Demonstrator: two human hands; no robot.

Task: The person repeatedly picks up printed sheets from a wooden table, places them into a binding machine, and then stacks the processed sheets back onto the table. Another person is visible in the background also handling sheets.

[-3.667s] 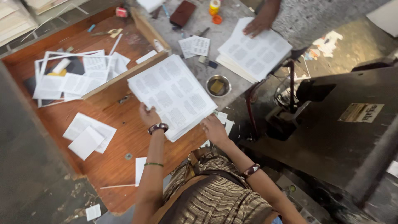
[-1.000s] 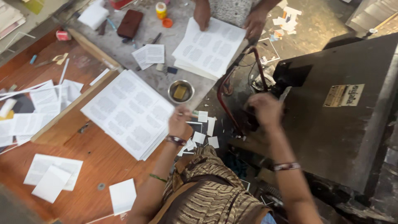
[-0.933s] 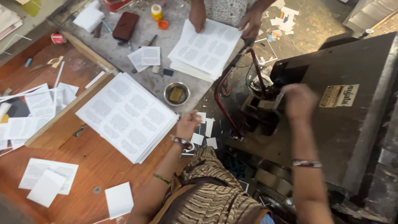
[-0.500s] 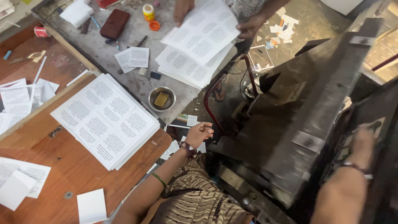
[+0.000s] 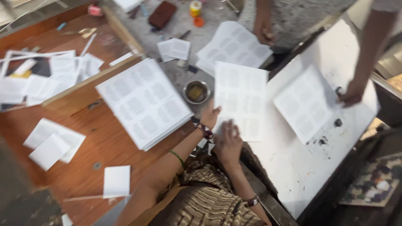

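Now both hands, left [image 5: 210,118] and right [image 5: 228,140], grip a printed sheet [image 5: 240,100] over the newly exposed white plate [image 5: 301,167].

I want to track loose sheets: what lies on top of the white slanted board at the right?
One printed sheet lies flat on the white board, with another person's hand at its right edge and a few dark specks beside it. Whatever is beneath the sheet is covered.

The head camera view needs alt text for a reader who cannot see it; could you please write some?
Seen from above, a person's left hand and right hand hold a printed sheet at its lower edge, beside a small metal bowl and a stack of printed sheets on a wooden table.
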